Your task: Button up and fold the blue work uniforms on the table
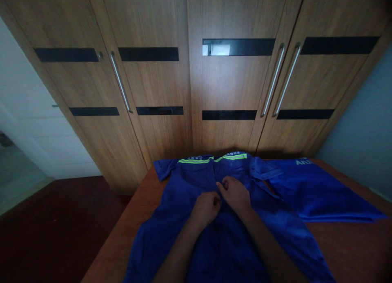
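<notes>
over the spread garment [186, 181], i'm holding left hand [206, 208] and right hand [237, 194] curled, grip unclear; front work seems unfinished.

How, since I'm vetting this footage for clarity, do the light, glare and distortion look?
Head view: dim light, floor very dark; head view: pale glare on an upper black strip of the wardrobe; head view: wardrobe's sides splay outward at the top, likely lens distortion; head view: garment details fade in shadow between the forearms.
</notes>
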Available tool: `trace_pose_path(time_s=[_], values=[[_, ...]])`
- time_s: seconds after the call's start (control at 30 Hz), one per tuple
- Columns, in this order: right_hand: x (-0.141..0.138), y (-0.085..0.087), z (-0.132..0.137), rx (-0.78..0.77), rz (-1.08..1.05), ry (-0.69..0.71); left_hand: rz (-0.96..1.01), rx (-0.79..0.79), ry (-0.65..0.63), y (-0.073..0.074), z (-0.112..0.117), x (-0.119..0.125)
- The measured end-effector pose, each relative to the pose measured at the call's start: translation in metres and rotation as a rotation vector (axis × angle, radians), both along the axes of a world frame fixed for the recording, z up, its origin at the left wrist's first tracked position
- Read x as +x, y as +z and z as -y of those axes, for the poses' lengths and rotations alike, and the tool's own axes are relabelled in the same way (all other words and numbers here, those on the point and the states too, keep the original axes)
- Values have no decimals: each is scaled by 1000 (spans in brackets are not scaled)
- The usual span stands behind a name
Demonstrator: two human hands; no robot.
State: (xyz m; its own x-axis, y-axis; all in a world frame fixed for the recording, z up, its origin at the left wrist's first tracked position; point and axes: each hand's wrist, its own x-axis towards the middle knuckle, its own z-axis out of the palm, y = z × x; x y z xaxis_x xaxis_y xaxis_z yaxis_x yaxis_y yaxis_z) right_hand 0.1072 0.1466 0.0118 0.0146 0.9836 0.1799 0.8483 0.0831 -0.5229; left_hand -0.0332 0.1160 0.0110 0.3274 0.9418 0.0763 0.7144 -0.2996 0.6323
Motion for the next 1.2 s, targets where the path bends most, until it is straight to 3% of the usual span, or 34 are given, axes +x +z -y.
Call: trace_pose_path(time_s=[0.13, 0.27, 0.5, 0.63, 0.9, 1.07, 1.2], values=[[0, -14, -21, -138, -400, 26, -39, -43, -11, 1, -1, -3], [13, -31, -29, -190, -650, 1, -31, -62, 35, 3, -2, -7], [29, -39, -30, -246, -1035, -81, 206, 24, 135, 4, -7, -6], [28, -39, -32, -258, -1146, -92, 220, 117, 204, 8, -16, -7], [26, -33, -31, -311, -1266, -17, -224, 191, 203, 26, -54, 9], [26, -27, -28, -366, -1344, 31, -223, 102, 237, 13, -81, 19], [24, -24, -26, -338, -1355, 43, -130, 52, 286, 0, -88, 20]])
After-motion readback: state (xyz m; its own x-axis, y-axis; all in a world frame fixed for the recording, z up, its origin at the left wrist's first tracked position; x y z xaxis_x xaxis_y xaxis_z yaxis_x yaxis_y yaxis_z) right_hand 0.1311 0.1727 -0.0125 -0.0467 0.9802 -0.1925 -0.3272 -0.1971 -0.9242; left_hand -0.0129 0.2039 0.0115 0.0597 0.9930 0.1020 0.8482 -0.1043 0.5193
